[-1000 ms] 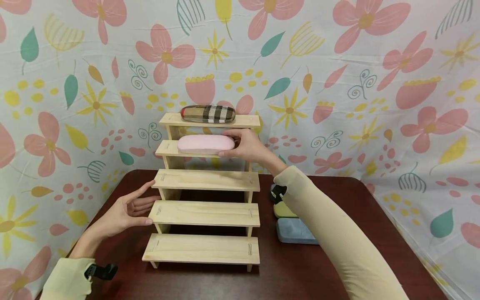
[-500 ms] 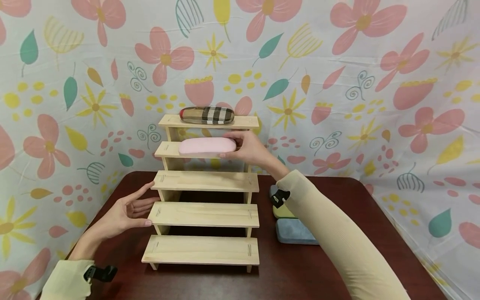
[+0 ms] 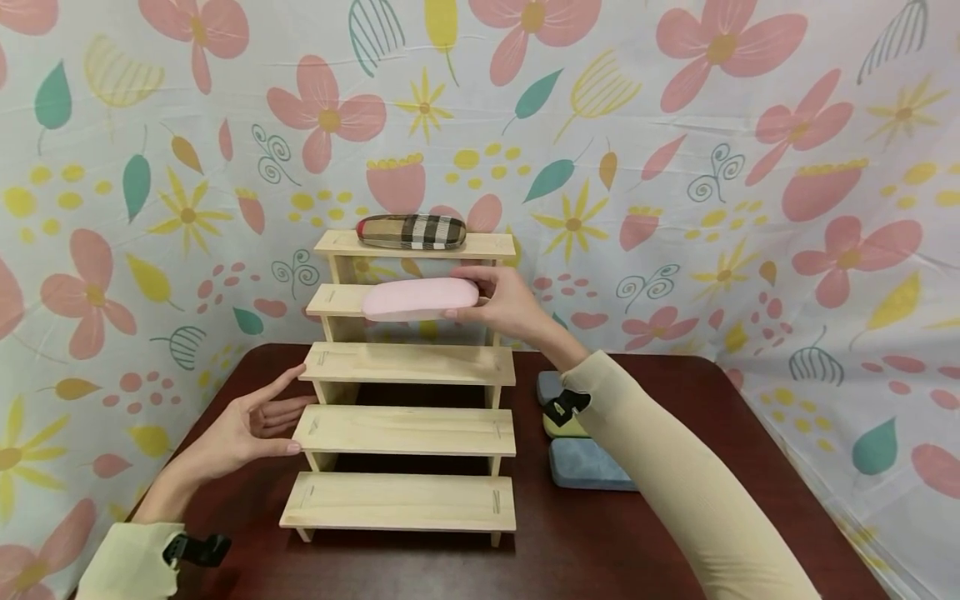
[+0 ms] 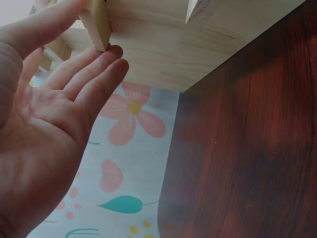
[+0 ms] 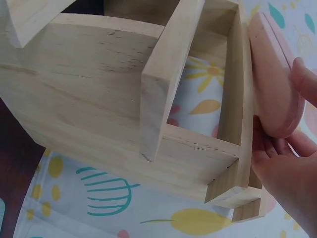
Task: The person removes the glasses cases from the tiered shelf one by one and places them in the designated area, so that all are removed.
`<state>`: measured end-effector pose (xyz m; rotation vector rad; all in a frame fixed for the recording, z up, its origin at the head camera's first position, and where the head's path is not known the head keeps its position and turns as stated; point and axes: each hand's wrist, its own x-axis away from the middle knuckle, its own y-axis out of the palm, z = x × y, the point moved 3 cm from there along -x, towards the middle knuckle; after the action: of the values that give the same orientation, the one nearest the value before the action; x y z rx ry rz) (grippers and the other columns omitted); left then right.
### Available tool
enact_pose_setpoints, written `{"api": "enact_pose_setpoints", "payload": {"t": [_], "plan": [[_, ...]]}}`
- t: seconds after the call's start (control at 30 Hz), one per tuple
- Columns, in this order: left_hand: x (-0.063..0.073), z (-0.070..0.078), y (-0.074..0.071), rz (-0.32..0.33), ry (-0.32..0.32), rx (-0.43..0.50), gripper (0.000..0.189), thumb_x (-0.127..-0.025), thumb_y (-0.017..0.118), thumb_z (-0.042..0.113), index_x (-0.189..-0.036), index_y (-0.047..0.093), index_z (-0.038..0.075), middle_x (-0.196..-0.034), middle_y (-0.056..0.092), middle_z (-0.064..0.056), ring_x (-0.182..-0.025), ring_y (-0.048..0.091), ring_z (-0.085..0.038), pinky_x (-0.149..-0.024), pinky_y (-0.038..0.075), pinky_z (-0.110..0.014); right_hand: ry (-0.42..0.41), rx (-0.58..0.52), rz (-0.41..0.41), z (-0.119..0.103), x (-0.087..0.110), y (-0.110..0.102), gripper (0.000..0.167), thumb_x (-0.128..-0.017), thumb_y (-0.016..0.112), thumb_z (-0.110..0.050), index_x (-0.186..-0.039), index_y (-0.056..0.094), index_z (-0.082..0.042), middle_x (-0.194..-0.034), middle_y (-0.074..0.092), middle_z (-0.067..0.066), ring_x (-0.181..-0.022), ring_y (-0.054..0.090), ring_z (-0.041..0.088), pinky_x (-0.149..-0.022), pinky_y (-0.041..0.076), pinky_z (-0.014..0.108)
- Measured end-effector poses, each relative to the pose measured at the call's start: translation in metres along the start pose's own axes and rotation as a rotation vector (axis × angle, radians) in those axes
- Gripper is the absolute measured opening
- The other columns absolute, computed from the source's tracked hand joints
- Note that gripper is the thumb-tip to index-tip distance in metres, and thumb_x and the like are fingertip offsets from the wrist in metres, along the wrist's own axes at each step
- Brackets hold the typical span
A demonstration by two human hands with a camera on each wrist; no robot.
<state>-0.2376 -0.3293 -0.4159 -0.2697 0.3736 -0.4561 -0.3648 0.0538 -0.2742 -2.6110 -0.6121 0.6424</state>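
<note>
White cloth (image 3: 67, 167) with pink flowers and green leaves starts at your far left and runs along the back. Next comes your left arm, in a cream sleeve (image 3: 131, 558) with a black strap (image 3: 197, 550) at the wrist. Your left hand (image 3: 240, 437) is spread wide, its fingers mostly straight, with its thumb and a finger at the left ends of two steps of the wooden stand (image 3: 405, 429). That stand has five steps going up toward the back. On the top step (image 3: 489, 244) lies a checked case (image 3: 411, 232), red at its left tip and black and white on its right part. Just below, at the second step (image 3: 333, 298) from the top, is the pink case (image 3: 420, 298). It tips a little, with its right end a bit higher; you cannot tell if it touches the wood. Your right hand (image 3: 513, 304) pinches the right end of the pink case between thumb and fingers, so your two hands are well apart. Farther right, a grey-blue case (image 3: 549, 387), a yellow-green case (image 3: 558, 428) and a blue case (image 3: 588, 464) lie in a row on the dark red worktop (image 3: 697, 400), partly hidden by your right arm.
</note>
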Motion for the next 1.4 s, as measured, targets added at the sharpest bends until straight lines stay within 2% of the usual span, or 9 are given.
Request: {"api": "enact_pose_setpoints", "payload": {"t": [0.33, 0.5, 0.7, 0.97, 1.2, 1.4], "plan": [[0.0, 0.002, 0.001, 0.001, 0.016, -0.016, 0.104, -0.089, 0.076, -0.016, -0.17, 0.017, 0.01, -0.148, 0.044, -0.044, -0.134, 0.058, -0.015, -0.094, 0.058, -0.034, 0.005, -0.024, 0.014, -0.004, 0.014, -0.004, 0.062, -0.085, 0.09, -0.01, -0.141, 0.066, 0.0, -0.135, 0.067, 0.012, -0.112, 0.069, 0.025, -0.092, 0.055, 0.035], [0.0, 0.003, 0.001, 0.004, 0.027, -0.029, 0.103, -0.089, 0.076, -0.016, -0.17, 0.017, 0.01, -0.147, 0.044, -0.045, -0.134, 0.058, -0.013, -0.096, 0.057, -0.03, 0.004, -0.067, 0.004, -0.003, 0.022, -0.007, 0.061, -0.086, 0.088, -0.007, -0.142, 0.065, 0.0, -0.137, 0.066, 0.013, -0.116, 0.068, 0.026, -0.092, 0.056, 0.036], [0.0, 0.002, 0.0, 0.002, 0.025, -0.028, 0.104, -0.089, 0.075, -0.016, -0.17, 0.017, 0.01, -0.147, 0.043, -0.045, -0.134, 0.058, -0.013, -0.095, 0.057, -0.032, 0.014, -0.122, 0.011, -0.002, 0.032, -0.01, 0.061, -0.086, 0.087, -0.002, -0.142, 0.064, 0.002, -0.14, 0.064, 0.014, -0.123, 0.065, 0.027, -0.097, 0.056, 0.036], [0.0, 0.001, 0.001, 0.001, 0.013, -0.022, 0.104, -0.09, 0.075, -0.015, -0.171, 0.017, 0.012, -0.148, 0.043, -0.044, -0.134, 0.058, -0.014, -0.093, 0.059, -0.034, -0.028, -0.085, 0.026, 0.001, 0.049, -0.018, 0.062, -0.086, 0.087, -0.002, -0.142, 0.064, 0.003, -0.14, 0.065, 0.015, -0.125, 0.064, 0.027, -0.103, 0.051, 0.043], [-0.001, 0.001, 0.001, 0.003, 0.016, -0.022, 0.104, -0.089, 0.075, -0.015, -0.171, 0.017, 0.012, -0.149, 0.043, -0.043, -0.135, 0.058, -0.014, -0.094, 0.058, -0.035, -0.036, -0.06, 0.032, 0.004, 0.07, -0.028, 0.065, -0.087, 0.087, -0.006, -0.146, 0.06, 0.004, -0.146, 0.06, 0.015, -0.132, 0.06, 0.028, -0.101, 0.052, 0.034], [0.0, 0.002, 0.001, -0.002, 0.028, -0.004, 0.104, -0.089, 0.074, -0.017, -0.17, 0.016, 0.01, -0.148, 0.043, -0.044, -0.135, 0.057, -0.014, -0.094, 0.058, -0.034, -0.014, -0.039, 0.057, 0.007, 0.089, -0.038, 0.062, -0.086, 0.087, -0.004, -0.143, 0.063, 0.002, -0.142, 0.064, 0.013, -0.128, 0.063, 0.027, -0.093, 0.054, 0.028]]}}
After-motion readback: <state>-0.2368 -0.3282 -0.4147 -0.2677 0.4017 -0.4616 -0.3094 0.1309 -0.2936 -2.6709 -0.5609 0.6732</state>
